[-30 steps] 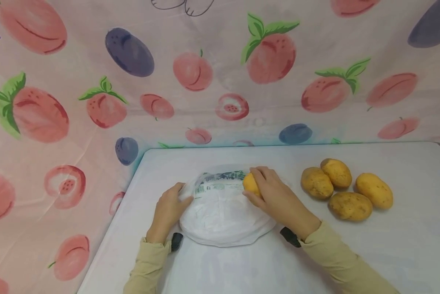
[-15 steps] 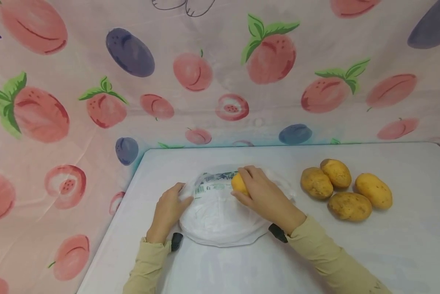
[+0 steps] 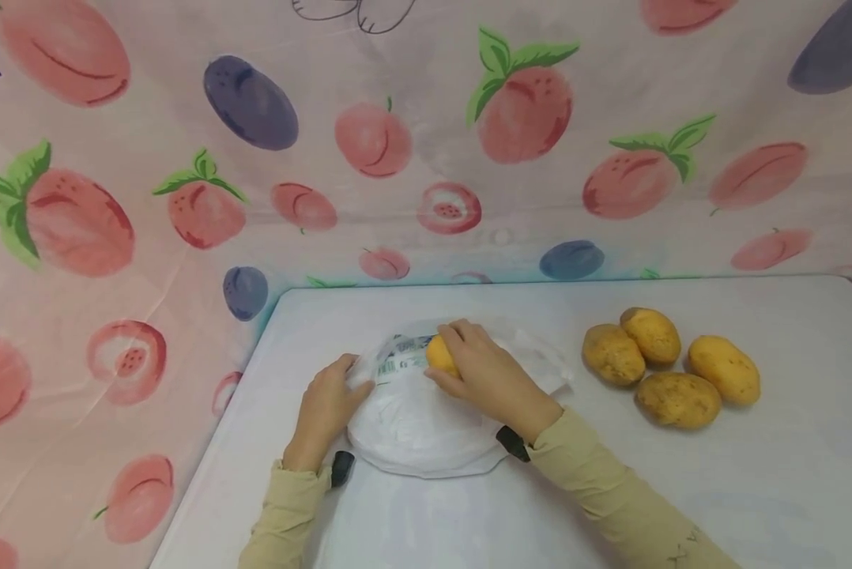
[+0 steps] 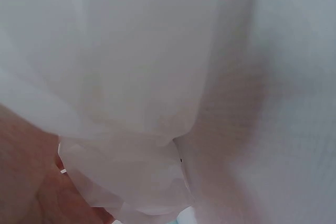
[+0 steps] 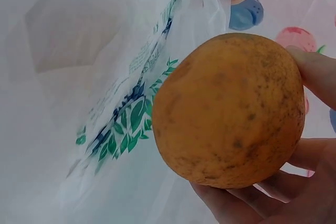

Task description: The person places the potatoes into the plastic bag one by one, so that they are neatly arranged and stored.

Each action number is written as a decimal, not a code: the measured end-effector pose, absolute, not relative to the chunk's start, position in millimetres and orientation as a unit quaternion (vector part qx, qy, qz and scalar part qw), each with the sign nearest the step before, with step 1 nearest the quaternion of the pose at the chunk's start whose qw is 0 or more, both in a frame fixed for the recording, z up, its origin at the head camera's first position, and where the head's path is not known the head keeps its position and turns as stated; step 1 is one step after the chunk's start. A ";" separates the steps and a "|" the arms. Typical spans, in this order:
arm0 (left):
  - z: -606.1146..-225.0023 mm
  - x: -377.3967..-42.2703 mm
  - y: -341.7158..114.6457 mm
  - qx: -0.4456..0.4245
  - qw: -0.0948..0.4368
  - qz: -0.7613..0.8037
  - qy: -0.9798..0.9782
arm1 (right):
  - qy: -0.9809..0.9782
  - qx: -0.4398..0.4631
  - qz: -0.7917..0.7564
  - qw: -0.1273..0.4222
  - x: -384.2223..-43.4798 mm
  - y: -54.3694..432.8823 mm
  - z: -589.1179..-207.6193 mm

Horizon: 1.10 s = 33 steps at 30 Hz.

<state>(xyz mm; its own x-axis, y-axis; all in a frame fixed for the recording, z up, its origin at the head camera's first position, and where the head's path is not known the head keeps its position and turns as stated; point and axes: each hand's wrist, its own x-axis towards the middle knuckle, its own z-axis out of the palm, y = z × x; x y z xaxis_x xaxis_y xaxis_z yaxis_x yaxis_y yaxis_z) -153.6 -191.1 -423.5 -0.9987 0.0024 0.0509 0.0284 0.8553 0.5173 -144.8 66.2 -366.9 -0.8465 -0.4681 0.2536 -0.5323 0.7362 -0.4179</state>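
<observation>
A white plastic bag [image 3: 426, 427] with green and blue print lies on the white table. My left hand [image 3: 328, 407] grips its left edge; in the left wrist view the white plastic [image 4: 126, 177] fills much of the frame beside the palm. My right hand [image 3: 490, 375] holds a yellow potato [image 3: 440, 357] over the bag's printed part. Close up in the right wrist view, the potato [image 5: 231, 111] shows dark specks, with thumb and fingers around its right side. The bag's opening, with printed leaves [image 5: 131, 119], lies beside it.
Several potatoes [image 3: 678, 401] lie in a group on the table [image 3: 789, 490] to the right of the bag. Behind the table hangs a pink cloth [image 3: 412, 79] with fruit prints, which also runs along the left side.
My right hand has moved left across the bag with the potato, closer to my left hand. The left hand has stayed at the bag's edge.
</observation>
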 end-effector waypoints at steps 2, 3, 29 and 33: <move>-424.2 -153.6 -191.7 -0.007 0.024 -0.267 -0.963 | -0.928 0.273 0.244 0.067 -146.0 63.3 -367.2; -424.4 -153.7 -191.9 -0.007 0.023 -0.266 -0.964 | -0.928 0.273 0.243 0.065 -146.6 62.0 -367.5; -423.1 -153.1 -191.4 -0.019 0.029 -0.265 -0.964 | -0.929 0.282 0.240 0.019 -161.4 30.5 -385.2; -422.0 -152.7 -191.4 -0.020 0.028 -0.265 -0.964 | -0.926 0.287 0.243 0.018 -164.4 24.6 -386.8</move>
<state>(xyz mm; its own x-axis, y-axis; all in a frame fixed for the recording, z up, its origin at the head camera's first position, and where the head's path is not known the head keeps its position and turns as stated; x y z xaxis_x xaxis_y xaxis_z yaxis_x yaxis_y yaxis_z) -152.7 -191.4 -422.0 -0.9976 0.0240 0.0653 0.0541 0.8583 0.5103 -164.4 24.6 -386.8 -0.8345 -0.5231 0.1732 -0.5408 0.7169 -0.4401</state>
